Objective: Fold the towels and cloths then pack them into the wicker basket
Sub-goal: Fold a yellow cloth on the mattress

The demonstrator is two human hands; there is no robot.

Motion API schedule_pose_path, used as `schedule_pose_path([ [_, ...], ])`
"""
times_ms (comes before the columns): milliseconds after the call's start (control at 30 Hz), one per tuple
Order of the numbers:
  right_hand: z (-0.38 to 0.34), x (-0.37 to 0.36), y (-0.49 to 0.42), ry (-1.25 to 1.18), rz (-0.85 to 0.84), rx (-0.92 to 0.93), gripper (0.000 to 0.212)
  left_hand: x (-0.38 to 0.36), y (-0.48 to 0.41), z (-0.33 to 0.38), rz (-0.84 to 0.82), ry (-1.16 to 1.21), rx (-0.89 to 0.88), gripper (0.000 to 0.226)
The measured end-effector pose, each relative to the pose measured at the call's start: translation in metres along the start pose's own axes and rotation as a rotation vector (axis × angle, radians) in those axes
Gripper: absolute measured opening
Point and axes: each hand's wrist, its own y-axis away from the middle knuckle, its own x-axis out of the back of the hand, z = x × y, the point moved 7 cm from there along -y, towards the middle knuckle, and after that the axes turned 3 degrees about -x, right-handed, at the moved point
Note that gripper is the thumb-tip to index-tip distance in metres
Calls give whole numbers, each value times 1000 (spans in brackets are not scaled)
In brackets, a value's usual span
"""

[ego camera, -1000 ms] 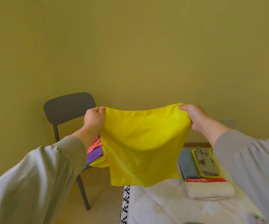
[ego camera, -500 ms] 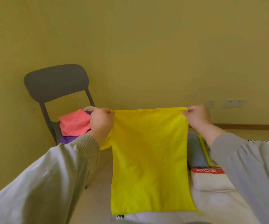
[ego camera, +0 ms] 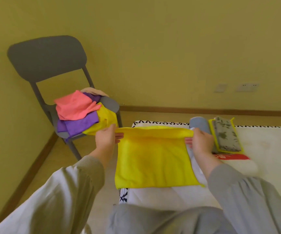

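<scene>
Down came the cloth (ego camera: 155,157) from mid-air, so now it's lying mostly flat on the bed (ego camera: 263,149), left hand (ego camera: 105,139) and right hand (ego camera: 199,142) each pinching a far corner. I'd keep that far edge taut, bring it to the near edge, and match corners before letting go.

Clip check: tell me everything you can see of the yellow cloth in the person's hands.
The yellow cloth is a plain, bright, roughly square piece, soft and fleecy like microfibre. It lies spread nearly flat on the white mattress near its left corner, with the near edge resting down and the far edge raised slightly. The left hand pinches its far left corner and the right hand pinches its far right corner, holding that edge taut.
</scene>
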Motion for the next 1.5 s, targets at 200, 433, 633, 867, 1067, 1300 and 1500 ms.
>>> schedule_pose_path([
  [200, 89, 10, 11, 258, -143, -201, 17, 20, 29, -72, 19, -93, 164, 9],
  [433, 82, 19, 0, 443, -79, -104, 24, 25, 44, -90, -3, -54, 192, 30],
  [633, 102, 17, 16, 793, -245, -242, 15, 35, 49, -115, -66, -320, 272, 32],
  [867, 94, 15, 18, 946, -201, -92, 15, 34, 55, -124, -236, -342, 255, 31],
  [1067, 89, 12, 25, 1060, -230, -23, 13, 37, 60, -122, -323, -412, 219, 30],
  [1300, 90, 6, 31, 1335, -288, 72, 25, 35, 65, -125, -406, -656, 160, 29],
  [1500, 65, -15, 47, 1661, -248, 241, 38, 36, 58, -101, -205, -1006, -291, 16],
])
